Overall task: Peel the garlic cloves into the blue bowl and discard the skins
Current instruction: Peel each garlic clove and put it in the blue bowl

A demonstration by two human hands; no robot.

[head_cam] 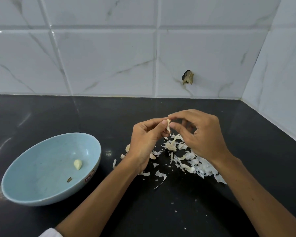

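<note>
A pale blue bowl [32, 189] sits on the black counter at the left, holding one peeled clove [78, 164] and a small brown scrap [69, 179]. Above the counter, my left hand [144, 142] grips an unpeeled garlic clove [168, 127] between thumb and fingers. My right hand [200, 135] pinches the clove's top end with thumb and forefinger. A pile of papery white garlic skins [186, 159] lies on the counter under and between both hands, with the bare garlic stem [172, 145] in it. A loose clove [127, 148] peeks out beside my left wrist.
The black counter [41, 117] runs back to a white marble-tiled wall, with a side wall closing the right corner. A chipped hole [188, 77] marks one tile. Small skin crumbs [175, 211] dot the counter near the front.
</note>
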